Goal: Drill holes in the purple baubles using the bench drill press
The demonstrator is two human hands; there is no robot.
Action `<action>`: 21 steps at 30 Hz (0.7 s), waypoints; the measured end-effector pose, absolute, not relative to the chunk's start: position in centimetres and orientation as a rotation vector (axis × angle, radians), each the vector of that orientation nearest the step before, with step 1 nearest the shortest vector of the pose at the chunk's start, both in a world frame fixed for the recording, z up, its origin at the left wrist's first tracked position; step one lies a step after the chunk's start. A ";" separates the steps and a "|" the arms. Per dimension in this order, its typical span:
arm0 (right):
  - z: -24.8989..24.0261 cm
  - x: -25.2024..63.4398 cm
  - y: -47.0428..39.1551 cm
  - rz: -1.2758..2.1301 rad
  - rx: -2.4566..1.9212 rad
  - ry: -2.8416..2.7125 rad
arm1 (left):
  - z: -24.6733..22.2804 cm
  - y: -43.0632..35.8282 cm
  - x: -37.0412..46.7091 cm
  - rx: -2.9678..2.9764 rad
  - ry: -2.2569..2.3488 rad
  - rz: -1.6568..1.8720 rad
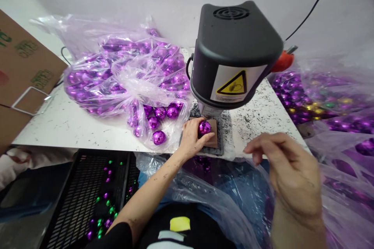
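A shiny purple faceted ball (204, 127) rests on a brown block (212, 140) at the base of a black bench drill press (236, 54). My left hand (191, 138) is closed around the ball's side, thumb in front and fingers behind, directly below the machine's head. My right hand (295, 179), a little blurred, hovers off the table's front right edge. Its fingers are loosely bent and apart, and I see nothing in them. Left of the machine, several loose purple balls (159, 137) lie at the mouth of a clear plastic bag (140, 85) full of more.
Dark shavings lie over the white table (254, 124). A red knob (283, 62) juts from the machine's right side. A cardboard box (26, 66) stands at left, a black crate (82, 190) with small coloured balls below. Bags of purple balls (295, 89) fill the right.
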State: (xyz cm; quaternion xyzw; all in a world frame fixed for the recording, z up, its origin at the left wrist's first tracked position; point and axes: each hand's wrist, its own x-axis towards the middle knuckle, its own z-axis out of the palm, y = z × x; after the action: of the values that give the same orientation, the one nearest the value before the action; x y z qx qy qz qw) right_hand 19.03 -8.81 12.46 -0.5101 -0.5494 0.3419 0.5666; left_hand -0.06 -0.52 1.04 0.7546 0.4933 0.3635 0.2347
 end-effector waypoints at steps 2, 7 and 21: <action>14.7 18.3 -7.1 0.577 -1.117 -1.190 | 1.1 -0.5 0.0 2.056 1.375 1.002; 19.4 16.8 -2.5 0.172 -1.087 -1.372 | 0.8 -0.5 0.1 2.069 1.406 1.013; 20.8 17.4 1.4 -0.291 -1.428 -1.462 | 0.6 -0.5 0.1 2.094 1.387 0.997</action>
State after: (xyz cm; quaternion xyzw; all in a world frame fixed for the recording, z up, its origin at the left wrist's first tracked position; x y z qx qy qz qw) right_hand 17.41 1.40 20.81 -0.5939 -0.6079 -0.1211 0.5128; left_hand 0.08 -0.48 0.62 0.7562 0.5008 0.3603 0.2181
